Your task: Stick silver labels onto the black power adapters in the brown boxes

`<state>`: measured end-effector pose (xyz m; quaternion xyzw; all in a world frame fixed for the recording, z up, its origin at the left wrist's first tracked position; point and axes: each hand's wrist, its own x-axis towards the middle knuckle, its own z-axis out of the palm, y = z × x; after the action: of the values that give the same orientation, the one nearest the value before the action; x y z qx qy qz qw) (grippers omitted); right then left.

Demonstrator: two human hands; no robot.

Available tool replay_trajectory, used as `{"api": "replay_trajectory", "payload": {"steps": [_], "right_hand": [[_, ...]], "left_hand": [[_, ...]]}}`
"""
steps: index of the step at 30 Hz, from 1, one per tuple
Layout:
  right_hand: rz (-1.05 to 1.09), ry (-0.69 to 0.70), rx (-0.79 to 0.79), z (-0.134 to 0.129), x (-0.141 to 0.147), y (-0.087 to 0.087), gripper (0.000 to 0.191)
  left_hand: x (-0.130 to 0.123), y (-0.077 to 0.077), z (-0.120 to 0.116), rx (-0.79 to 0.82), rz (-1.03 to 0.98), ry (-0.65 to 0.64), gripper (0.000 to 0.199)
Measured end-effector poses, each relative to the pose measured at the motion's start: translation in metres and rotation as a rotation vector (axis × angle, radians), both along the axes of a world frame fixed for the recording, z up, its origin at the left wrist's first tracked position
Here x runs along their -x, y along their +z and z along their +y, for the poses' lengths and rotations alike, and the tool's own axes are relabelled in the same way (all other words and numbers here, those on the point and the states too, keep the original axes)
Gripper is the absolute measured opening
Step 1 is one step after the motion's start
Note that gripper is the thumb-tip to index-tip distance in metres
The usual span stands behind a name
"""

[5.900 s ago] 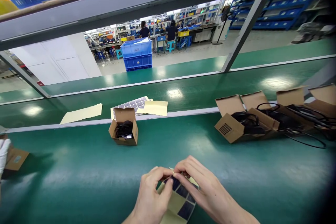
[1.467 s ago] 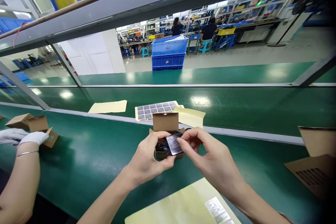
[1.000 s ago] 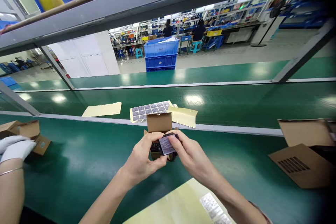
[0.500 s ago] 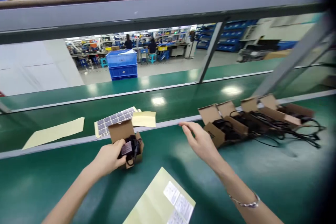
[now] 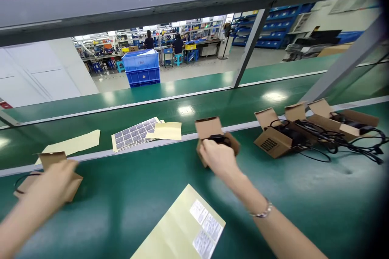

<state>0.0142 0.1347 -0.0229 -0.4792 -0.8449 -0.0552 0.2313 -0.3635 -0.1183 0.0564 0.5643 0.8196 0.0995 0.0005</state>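
At the far left, my left hand [image 5: 56, 180] is over an open small cardboard box [image 5: 74, 188] with a black cable in it. Motion smears its fingers, so their grip on the box cannot be made out. Near the middle of the bench, my right hand [image 5: 219, 158] grips the near side of another open cardboard box [image 5: 208, 126], its lid raised. Something black shows inside that box, partly covered by the hand. Between my arms lies a yellowish backing sheet [image 5: 170, 226] with several white printed labels [image 5: 212, 226] on it.
More open cardboard boxes [image 5: 273, 143] with black cables [image 5: 337, 141] stand in a row at the right. Label sheets [image 5: 133, 133] and yellow paper [image 5: 167, 130] lie along the bench's raised strip. Behind are metal posts [image 5: 252, 44], blue crates [image 5: 141, 66] and two seated people.
The left-hand box has gone from the middle to the far left. My right hand has taken hold of the nearest box of the row, which now stands further left, apart from the others.
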Motion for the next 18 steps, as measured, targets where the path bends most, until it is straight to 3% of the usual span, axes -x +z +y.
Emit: {"api": "replay_trajectory", "payload": {"steps": [2,4,7,10,12,14,16,18], "right_hand": [[0.021,0.096,0.01,-0.031,0.034,0.01,0.035],[0.047,0.214,0.018,-0.059,0.046,0.019,0.034],[0.067,0.324,0.027,-0.088,0.021,0.009,0.036],[0.081,0.389,-0.068,-0.101,-0.028,-0.045,0.056],[0.111,0.393,-0.18,-0.108,-0.056,-0.092,0.068],[0.123,0.369,-0.116,-0.115,-0.072,-0.13,0.054],[0.167,0.363,-0.016,-0.121,-0.077,-0.148,0.041],[0.221,0.376,0.106,-0.124,-0.077,-0.147,0.034]], "left_hand": [[-0.077,-0.022,0.019,0.145,-0.104,0.01,0.037],[-0.154,-0.053,0.041,0.308,-0.258,-0.101,0.041],[-0.23,-0.096,0.062,0.408,-0.282,-0.084,0.066],[-0.247,-0.117,0.059,0.387,-0.353,-0.036,0.086],[-0.242,-0.12,0.051,0.35,-0.469,-0.03,0.079],[-0.234,-0.117,0.048,0.308,-0.611,-0.026,0.063],[-0.23,-0.113,0.053,0.27,-0.744,-0.031,0.045],[-0.229,-0.108,0.066,0.31,-0.879,-0.041,0.039]]}}
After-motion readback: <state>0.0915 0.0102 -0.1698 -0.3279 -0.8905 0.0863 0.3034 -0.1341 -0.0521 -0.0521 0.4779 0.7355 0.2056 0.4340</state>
